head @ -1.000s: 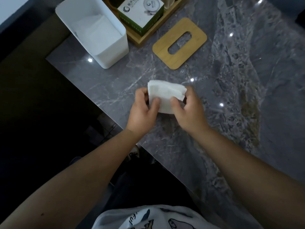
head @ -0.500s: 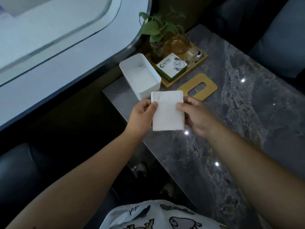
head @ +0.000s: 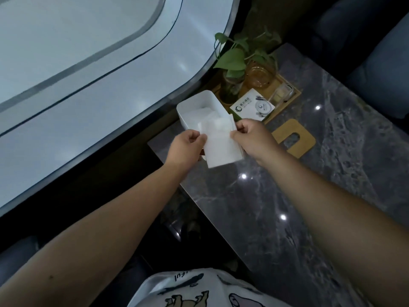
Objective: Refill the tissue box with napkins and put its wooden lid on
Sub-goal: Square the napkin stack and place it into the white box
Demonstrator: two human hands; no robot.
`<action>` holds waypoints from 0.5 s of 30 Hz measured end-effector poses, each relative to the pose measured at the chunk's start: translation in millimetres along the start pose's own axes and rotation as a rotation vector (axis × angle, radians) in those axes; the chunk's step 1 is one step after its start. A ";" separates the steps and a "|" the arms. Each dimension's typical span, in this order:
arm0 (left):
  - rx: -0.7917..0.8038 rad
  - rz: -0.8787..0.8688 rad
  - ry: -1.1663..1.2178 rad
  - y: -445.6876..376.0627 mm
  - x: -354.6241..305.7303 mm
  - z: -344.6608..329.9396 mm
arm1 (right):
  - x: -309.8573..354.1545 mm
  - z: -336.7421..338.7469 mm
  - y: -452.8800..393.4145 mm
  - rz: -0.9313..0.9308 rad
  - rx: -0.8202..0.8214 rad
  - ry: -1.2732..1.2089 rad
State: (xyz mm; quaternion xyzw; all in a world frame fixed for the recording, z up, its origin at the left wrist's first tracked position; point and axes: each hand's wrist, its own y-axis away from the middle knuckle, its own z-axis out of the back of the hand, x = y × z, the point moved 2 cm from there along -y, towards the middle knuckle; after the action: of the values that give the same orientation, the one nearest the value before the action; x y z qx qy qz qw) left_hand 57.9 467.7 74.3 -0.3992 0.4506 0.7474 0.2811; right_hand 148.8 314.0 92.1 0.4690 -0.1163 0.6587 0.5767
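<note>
White napkin stack (head: 221, 142) pinched at its sides by the left hand (head: 186, 147) and right hand (head: 252, 138), right at the open white tissue box (head: 188, 111) on the grey marble table (head: 287, 196). Slotted wooden lid (head: 305, 140) lies flat beside it, near a wooden tray (head: 292, 94) holding a plant (head: 234, 60).

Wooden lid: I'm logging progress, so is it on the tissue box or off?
Off. The lid lies flat on the table, right of the open box, partly behind the right hand.
</note>
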 end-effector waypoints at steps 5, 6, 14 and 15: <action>-0.023 0.038 -0.074 -51.5 -1.5 13.6 | 23.6 -11.0 -46.5 0.029 0.014 0.177; -0.021 0.051 -0.082 -58.0 -1.1 14.7 | 27.1 -12.5 -54.2 0.036 0.014 0.230; -0.019 0.004 -0.368 -80.7 7.0 17.0 | 34.4 -34.5 -84.0 0.128 0.050 0.618; -0.019 -0.036 -0.440 -80.7 7.0 16.6 | 34.4 -36.8 -85.6 0.135 0.053 0.659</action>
State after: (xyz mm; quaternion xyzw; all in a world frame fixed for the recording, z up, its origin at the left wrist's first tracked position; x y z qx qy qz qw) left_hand 111.5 518.1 36.7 -0.2371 0.3642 0.8156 0.3821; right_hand 209.0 388.3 65.1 0.2367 0.0629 0.8144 0.5261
